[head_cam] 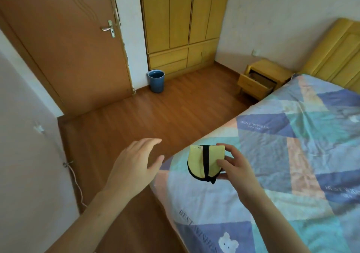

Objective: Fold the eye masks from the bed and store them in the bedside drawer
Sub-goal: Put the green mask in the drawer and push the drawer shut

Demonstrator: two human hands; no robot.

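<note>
Folded eye mask (204,163), soft and light, is pinched at 3 o'clock by right hand (236,168) | left hand (134,165) is held open, empty | open drawer (257,81) at 1 o'clock

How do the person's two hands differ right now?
The right hand pinches a folded yellow eye mask over the bed; the left hand holds nothing. The right hand's fingers curl round the mask; the left hand's are spread and relaxed, out over the wooden floor. Both are bare.
</note>
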